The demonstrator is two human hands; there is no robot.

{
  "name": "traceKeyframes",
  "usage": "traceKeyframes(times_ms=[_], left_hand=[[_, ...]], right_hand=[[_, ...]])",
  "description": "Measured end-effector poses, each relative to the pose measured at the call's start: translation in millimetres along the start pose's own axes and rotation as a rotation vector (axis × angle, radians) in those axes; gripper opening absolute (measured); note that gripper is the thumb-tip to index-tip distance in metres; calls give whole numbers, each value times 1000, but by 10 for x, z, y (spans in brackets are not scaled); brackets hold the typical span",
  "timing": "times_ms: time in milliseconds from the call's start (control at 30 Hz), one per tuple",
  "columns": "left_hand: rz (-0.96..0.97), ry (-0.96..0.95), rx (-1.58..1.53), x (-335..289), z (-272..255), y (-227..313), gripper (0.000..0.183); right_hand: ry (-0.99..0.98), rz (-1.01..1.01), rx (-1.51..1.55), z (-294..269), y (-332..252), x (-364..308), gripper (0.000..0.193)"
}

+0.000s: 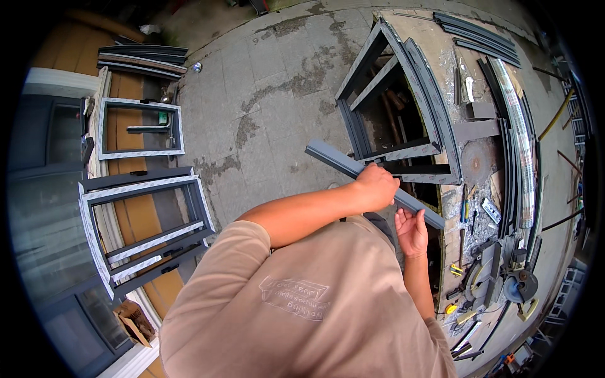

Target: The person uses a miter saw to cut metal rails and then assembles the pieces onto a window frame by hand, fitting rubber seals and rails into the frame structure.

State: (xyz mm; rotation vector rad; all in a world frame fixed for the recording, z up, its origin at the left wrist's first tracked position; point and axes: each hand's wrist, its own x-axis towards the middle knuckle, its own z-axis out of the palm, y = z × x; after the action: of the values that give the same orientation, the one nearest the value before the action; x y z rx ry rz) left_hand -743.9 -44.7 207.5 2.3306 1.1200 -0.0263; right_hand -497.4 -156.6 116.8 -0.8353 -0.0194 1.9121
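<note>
Far left: bars [142, 61] bundled side by side, likely so they stay aligned and take little room. Just nearer, the small frame [142, 153]; nearer again, the large frame [135, 188]. Both sit along the left edge, apart from each other, presumably to leave the floor [271, 94] open for walking. Whether they lean or lie flat: cannot tell. Near left, a box [133, 321].

Centre: grey bar [334, 160] held slantwise before the torso, one end far left over the floor, the other near right beside the tabletop [416, 31]. Left hand [378, 186] wraps it from above around mid-length, fingers curled and pressed on it; a grip there probably balances the length. Right hand [413, 230] is by the near right end, palm turned up, probably to steady that end. Its fingers are partly raised at the bar's edge; cannot tell whether they pinch it.

Right: dark frame [411, 88] at the tabletop's left edge, some of it overhanging. Long wrapped strip [517, 145] runs lengthwise, presumably because it fits best that way. Saw [520, 286] near right, among scraps.
</note>
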Motion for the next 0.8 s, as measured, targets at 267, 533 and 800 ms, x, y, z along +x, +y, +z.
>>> traceKeyframes(times_ms=[267,533,800], left_hand=[[-141,30,-112,-295,-114,-431,40],[-134,-48,-145,-450,-475,-1135,40],[-13,-112,-137,-567,-931,-2293,40]], right_hand=[[-7,99,-123,320,29,484,38],[51,88,-152,920,372,877,35],[124,-24,-66,1599,1137,1432,34]])
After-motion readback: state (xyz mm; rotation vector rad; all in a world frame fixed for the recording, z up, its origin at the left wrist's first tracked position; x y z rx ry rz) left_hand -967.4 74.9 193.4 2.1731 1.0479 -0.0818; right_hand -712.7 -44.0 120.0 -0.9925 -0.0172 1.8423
